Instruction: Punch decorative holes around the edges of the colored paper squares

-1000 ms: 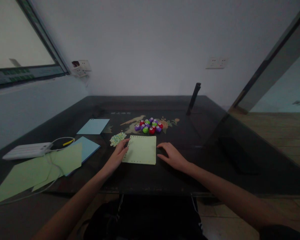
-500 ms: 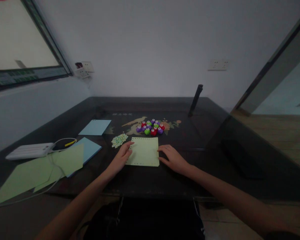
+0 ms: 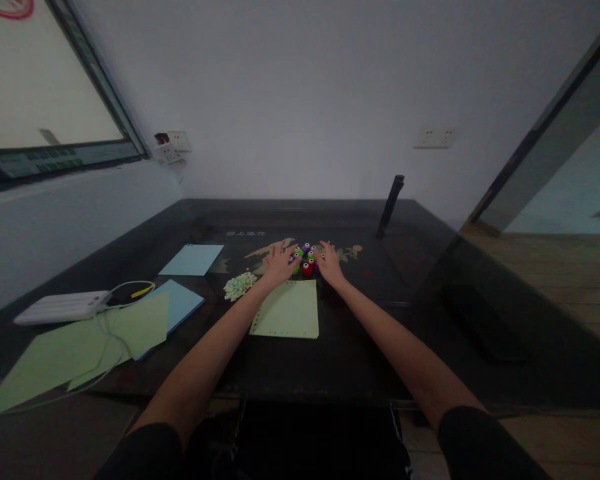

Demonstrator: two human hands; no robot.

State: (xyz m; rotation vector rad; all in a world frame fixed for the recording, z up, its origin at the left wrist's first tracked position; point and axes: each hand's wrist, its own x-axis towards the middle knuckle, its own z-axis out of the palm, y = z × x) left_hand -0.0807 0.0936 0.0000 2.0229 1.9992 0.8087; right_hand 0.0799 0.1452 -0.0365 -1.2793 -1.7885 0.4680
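Several small red, green and purple balls (image 3: 308, 268) with white eye-like spots sit in a cluster on the dark table. My left hand (image 3: 279, 264) is at the left side of this cluster, fingers spread and touching the outer balls. At the opposite side, my right hand (image 3: 329, 263) has its fingers apart over the balls there. Both hands partly cover the cluster. Just below it lies a pale yellow-green sheet (image 3: 287, 313) with small marks along its edges. A heap of small pale green and white pieces (image 3: 240, 285) rests left of my left wrist.
Blue sheets (image 3: 193, 259) and larger yellow-green sheets (image 3: 105, 333) lie on the left, with a white box-like device (image 3: 63, 307) and its cable. A black upright stand (image 3: 390, 207) is at back right. A flat black object (image 3: 480, 323) lies on the right.
Both hands have left the side edges of the yellow-green sheet and moved forward to the two sides of the ball cluster. The sheet stays in about the same place.
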